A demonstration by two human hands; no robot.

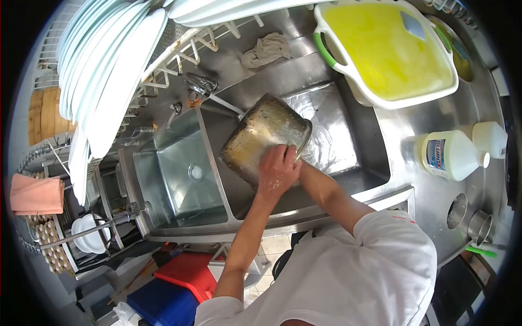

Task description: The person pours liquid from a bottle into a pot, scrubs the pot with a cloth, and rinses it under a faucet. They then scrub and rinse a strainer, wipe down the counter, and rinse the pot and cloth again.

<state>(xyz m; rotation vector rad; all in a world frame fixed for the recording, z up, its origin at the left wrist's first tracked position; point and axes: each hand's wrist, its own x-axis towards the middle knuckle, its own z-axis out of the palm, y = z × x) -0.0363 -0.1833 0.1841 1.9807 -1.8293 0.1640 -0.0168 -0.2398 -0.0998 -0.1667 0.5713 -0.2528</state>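
A large, scorched metal pot [261,133] lies tilted on its side in the deep sink basin [375,157], its rim toward the right. My left hand [276,173], wet and with fingers curled, presses against the pot's outer wall near the rim. Whatever sits under those fingers is hidden. My right forearm [329,190] reaches to the rim from the right; the right hand's fingers are hidden behind my left hand and the pot. A faucet [201,84] has its spout pointing at the pot's upper left side.
A second basin [174,185] adjoins on the left. White plates [117,70] stand in a wire rack above. A white tub [380,103] with yellow contents sits at the back right. Plastic jugs [451,155] stand on the right counter. A cloth [266,50] lies behind the sink.
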